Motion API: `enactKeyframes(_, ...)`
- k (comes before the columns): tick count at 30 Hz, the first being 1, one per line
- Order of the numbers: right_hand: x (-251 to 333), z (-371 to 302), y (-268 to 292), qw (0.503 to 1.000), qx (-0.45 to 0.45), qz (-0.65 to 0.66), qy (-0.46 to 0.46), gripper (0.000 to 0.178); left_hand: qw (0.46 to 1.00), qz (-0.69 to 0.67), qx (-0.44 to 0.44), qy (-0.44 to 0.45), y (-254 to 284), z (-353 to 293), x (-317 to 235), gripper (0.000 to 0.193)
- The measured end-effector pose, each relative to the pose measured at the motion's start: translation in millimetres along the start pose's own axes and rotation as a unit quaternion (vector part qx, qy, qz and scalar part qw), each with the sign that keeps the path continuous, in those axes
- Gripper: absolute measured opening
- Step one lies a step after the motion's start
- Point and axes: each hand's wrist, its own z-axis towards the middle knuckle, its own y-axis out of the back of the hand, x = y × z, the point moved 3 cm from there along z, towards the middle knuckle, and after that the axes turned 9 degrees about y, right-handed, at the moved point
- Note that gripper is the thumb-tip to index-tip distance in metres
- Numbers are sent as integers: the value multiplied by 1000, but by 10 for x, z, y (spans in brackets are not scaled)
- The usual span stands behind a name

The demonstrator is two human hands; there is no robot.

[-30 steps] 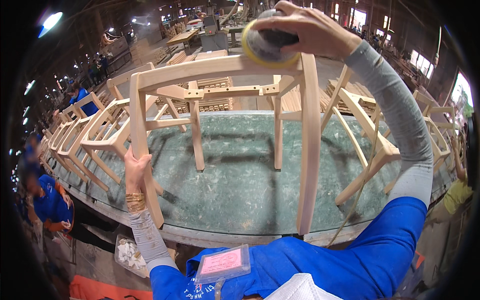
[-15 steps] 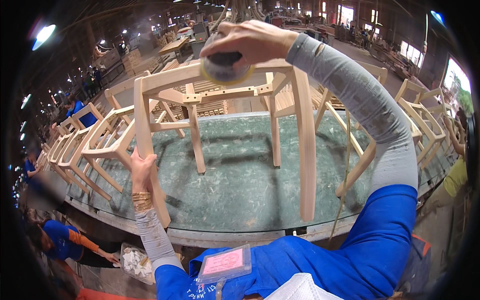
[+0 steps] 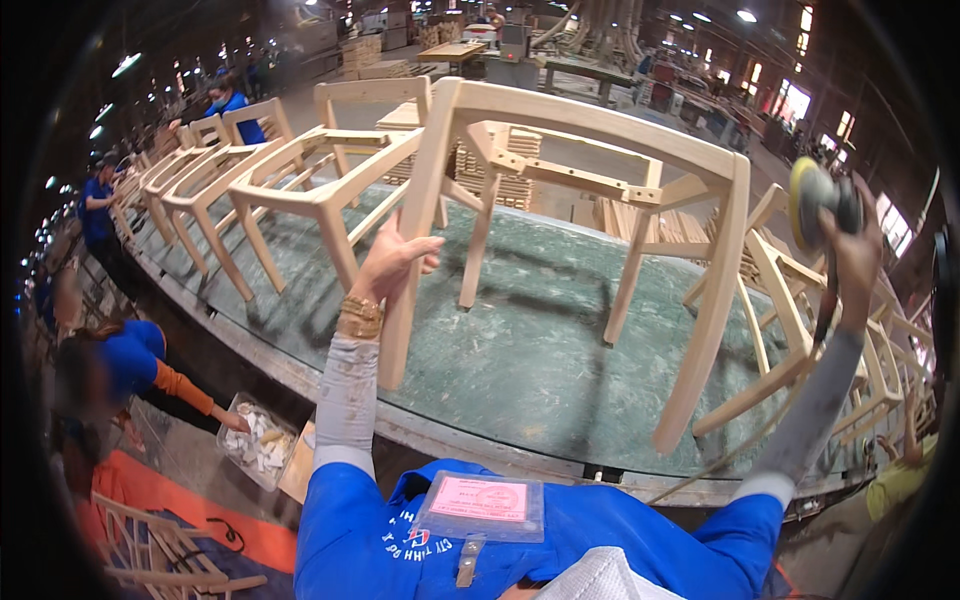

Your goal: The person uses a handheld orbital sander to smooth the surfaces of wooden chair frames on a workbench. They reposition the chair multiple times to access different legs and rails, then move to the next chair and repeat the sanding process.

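Observation:
A pale wooden chair frame (image 3: 600, 122) stands right in front of me on a green work surface (image 3: 500, 370). Against its left front leg lies my left hand (image 3: 396, 260), fingers loosely stretched out across the wood rather than wrapped round it. My right hand (image 3: 856, 250) is raised off to the right of the frame, closed on a round power sander (image 3: 832, 205) with a yellow-edged pad. The sander is apart from the chair, its pad facing left. A hose or cord hangs down from it.
More chair frames (image 3: 330, 200) line the surface to the left, and others (image 3: 790, 280) stand at the right. Lower left, a person in blue (image 3: 130, 360) reaches into a clear bin (image 3: 262, 445) of scraps. Another person's arm (image 3: 905, 450) shows at the far right.
The sander has left the chair's top rail and moved right with my right hand. My left hand has loosened from gripping the leg. The view has turned, showing the chair from another angle.

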Motion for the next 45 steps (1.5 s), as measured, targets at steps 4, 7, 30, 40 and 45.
enactKeyframes(4, 49, -1123, 168, 990, 11, 42, -137, 63, 994, -69, 85, 25, 108, 71, 33, 55)
enactKeyframes(7, 280, -1787, 139, 981, -15, 46, -189, 62, 979, -151, 134, 42, 188, 208, 188, 45)
enactKeyframes(30, 469, -4520, -1439, 816, 207, -150, -519, 78, 944, -265, 165, 109, 87, 269, 282, 44)
enactKeyframes(40, -772, -5370, -1990, 830, 205, -107, -508, 51, 961, -224, 133, 92, 77, 221, 167, 52)
enactKeyframes(45, -805, -4320, -1390, 822, -20, 165, -545, 42, 971, -203, 74, 105, 138, 118, 351, 54)
